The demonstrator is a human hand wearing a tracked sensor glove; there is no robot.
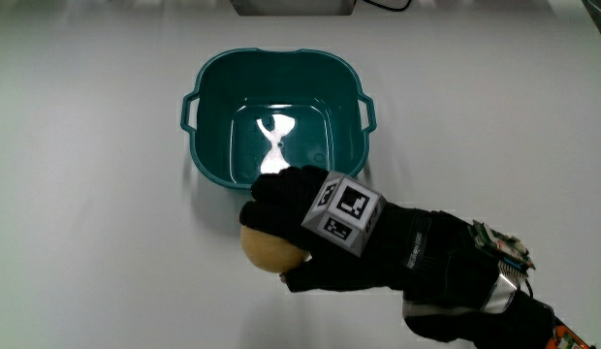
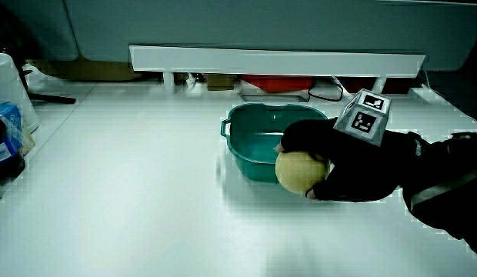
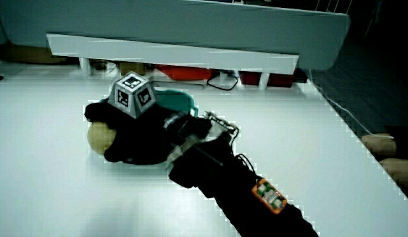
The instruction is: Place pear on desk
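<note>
A pale yellow pear [image 1: 267,250] is held in the hand [image 1: 315,233], whose fingers curl over and around it. The fruit sits low, just nearer to the person than the teal basin [image 1: 215,145], close to the white desk [image 1: 87,242]; whether it touches the desk I cannot tell. In both side views the pear [image 2: 298,171] [image 3: 100,138] shows beside the basin [image 2: 250,158] [image 3: 181,101] with the hand [image 2: 338,165] [image 3: 128,135] wrapped on it. The basin holds nothing that I can see.
A low white partition [image 2: 277,58] runs along the table's edge farthest from the person, with cables and a red object under it. A white container and blue-labelled items [image 2: 6,115] stand at the table's edge in a side view.
</note>
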